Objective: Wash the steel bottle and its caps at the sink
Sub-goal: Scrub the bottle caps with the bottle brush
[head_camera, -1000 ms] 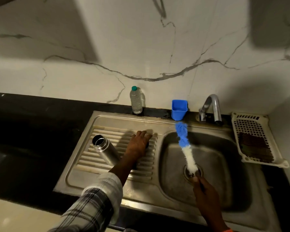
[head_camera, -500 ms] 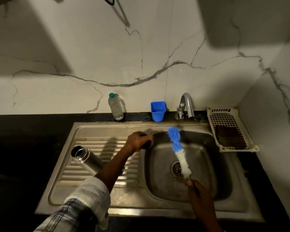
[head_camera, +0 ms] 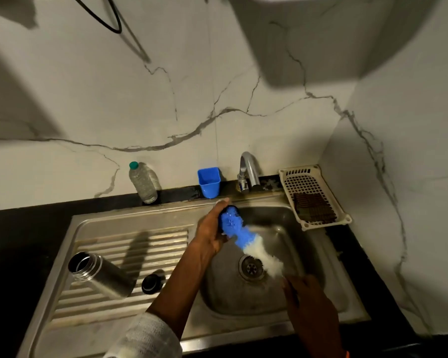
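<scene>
Holding a dark cap (head_camera: 224, 215), left hand (head_camera: 210, 232) meets right hand's (head_camera: 305, 301) gripped brush (head_camera: 246, 241).

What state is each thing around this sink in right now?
steel bottle: uncapped, lying on the drainboard.
black cap: loose on the drainboard, beside the bottle.
second cap: held in the left hand over the basin, brush tip against it.
bottle brush: gripped by the right hand.
tap: no water visible.
plastic bottle: upright, capped.
blue cup: upright.
</scene>
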